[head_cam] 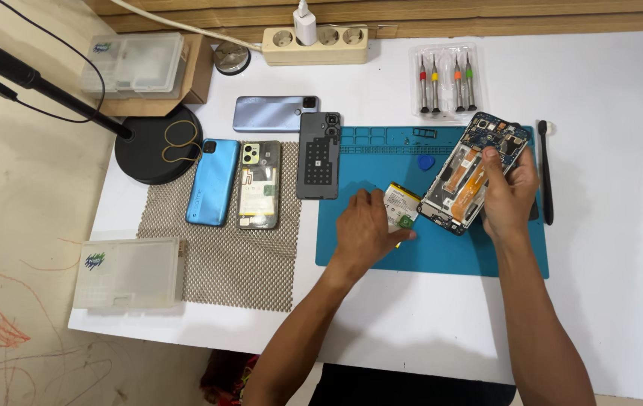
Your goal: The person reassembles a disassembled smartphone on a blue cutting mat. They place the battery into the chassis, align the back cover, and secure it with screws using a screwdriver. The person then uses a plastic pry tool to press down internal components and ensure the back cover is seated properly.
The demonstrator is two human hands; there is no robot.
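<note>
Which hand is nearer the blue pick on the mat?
Right. The right hand holds the opened phone just right of the blue pick; the left hand sits lower-left on the battery.

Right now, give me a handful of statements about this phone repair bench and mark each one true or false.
1. The right hand holds the opened phone tilted above the blue mat. True.
2. The left hand is lifting a screwdriver. False: it rests on the battery on the mat.
3. Four screwdrivers lie in a clear pack behind the mat. True.
4. The blue phone lies on the blue mat. False: it lies on the mesh pad, beside another phone.
5. The power strip has nothing plugged in. False: a white charger sits in it.
</note>
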